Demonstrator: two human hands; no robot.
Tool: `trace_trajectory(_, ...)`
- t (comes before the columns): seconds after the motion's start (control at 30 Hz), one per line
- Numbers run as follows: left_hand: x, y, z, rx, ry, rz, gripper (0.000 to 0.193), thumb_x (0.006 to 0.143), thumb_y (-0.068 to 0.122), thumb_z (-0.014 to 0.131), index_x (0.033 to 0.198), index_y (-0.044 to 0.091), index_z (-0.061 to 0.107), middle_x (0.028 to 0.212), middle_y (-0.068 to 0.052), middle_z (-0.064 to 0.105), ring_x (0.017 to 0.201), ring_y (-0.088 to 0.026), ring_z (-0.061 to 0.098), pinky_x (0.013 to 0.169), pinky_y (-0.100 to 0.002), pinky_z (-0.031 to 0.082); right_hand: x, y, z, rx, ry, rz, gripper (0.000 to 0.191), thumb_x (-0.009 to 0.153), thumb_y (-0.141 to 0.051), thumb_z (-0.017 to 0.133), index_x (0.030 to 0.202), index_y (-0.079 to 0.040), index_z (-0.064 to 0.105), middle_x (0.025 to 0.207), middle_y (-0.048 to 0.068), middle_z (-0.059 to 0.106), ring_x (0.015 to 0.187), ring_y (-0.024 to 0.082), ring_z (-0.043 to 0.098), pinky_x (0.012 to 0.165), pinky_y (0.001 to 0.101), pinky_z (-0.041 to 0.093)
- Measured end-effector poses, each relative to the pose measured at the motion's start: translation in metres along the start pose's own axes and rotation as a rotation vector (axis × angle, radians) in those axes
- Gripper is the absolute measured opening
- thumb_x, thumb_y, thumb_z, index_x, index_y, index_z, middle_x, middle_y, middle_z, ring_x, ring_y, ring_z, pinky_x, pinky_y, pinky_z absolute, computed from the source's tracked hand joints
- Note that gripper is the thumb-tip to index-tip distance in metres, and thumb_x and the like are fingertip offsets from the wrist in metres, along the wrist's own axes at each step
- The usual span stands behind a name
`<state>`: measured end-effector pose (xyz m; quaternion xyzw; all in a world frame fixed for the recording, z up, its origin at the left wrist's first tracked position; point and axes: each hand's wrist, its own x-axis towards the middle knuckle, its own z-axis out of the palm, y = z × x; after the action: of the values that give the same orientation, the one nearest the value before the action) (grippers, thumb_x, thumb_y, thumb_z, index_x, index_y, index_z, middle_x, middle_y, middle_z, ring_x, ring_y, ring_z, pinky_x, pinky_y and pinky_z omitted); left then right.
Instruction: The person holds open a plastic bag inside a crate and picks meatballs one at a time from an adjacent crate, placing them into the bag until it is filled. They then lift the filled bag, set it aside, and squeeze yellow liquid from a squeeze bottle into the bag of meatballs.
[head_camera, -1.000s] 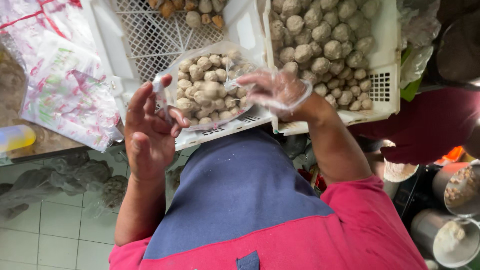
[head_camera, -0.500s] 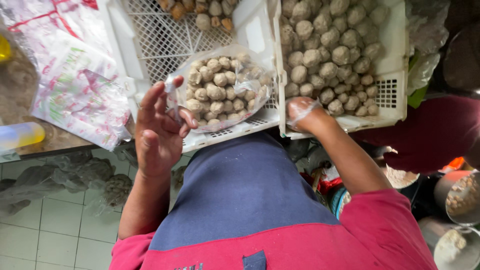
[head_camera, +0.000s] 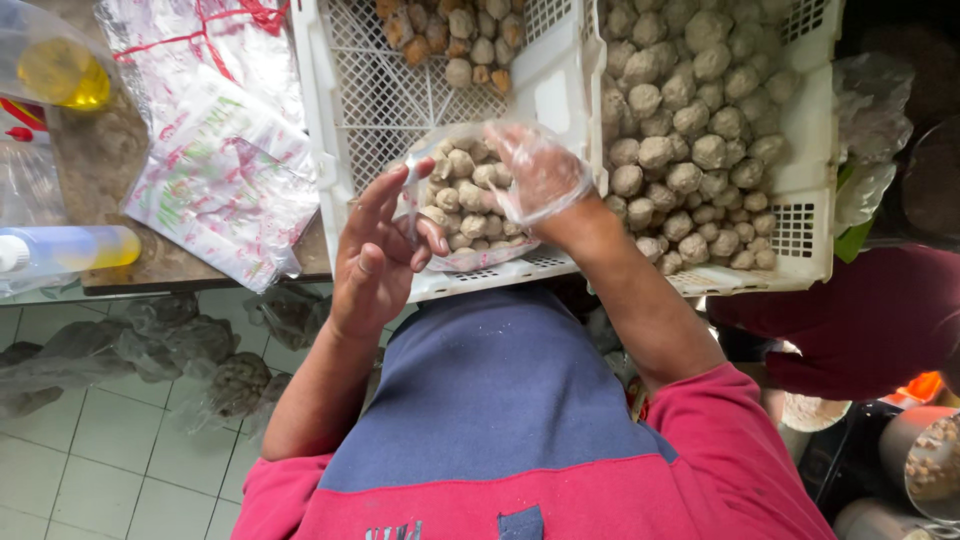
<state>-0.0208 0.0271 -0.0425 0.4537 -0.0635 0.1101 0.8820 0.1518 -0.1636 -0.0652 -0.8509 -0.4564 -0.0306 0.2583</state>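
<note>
A clear plastic bag of beige meatballs (head_camera: 465, 205) hangs over the white lattice crate (head_camera: 370, 90) in front of me. My left hand (head_camera: 380, 255) pinches the bag's left edge between thumb and forefinger, its other fingers spread. My right hand (head_camera: 540, 175), covered by a thin clear plastic glove, is at the bag's open top, touching the meatballs inside. To the right, a second white crate (head_camera: 810, 190) is heaped with loose meatballs (head_camera: 690, 110).
Several browner balls (head_camera: 450, 35) lie at the far end of the left crate. Printed plastic bags (head_camera: 215, 150) and a bottle of yellow liquid (head_camera: 70, 250) sit on the counter at left. Filled clear bags (head_camera: 150, 345) lie on the tiled floor. Metal pots (head_camera: 925, 465) stand at right.
My right hand went from the bag to the right crate and has come back to the bag's mouth. My left hand kept hold of the bag's edge.
</note>
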Motion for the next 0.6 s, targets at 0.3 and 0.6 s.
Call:
trace_trajectory(0.3,-0.003,0.002,-0.006,-0.007,-0.003,-0.011,0.081,0.105,0.055,0.066,0.165,0.011,0.035,0.165,-0.019,0.037,0.097,-0.017,0.065,0.072,-0.022,0.043,-0.065,0.069,-0.039,0.734,0.045,0.763,0.024,0.097,-0.002,0.058,0.119,-0.005,0.067,0.104,0.008,0.07,0.09,0.018,0.063,0.077,0.0308,0.056)
trace_trajectory(0.6,-0.01,0.0,0.0,0.035,0.065,-0.029,0.082,0.103,0.06,0.068,0.161,0.012,0.037,0.165,-0.021,0.04,0.096,-0.02,0.066,0.072,-0.024,0.045,-0.126,0.082,-0.069,0.374,-0.135,0.829,0.025,0.099,-0.015,0.064,0.122,-0.007,0.065,0.118,0.013,0.073,0.106,0.02,0.071,0.09,0.0327,0.058)
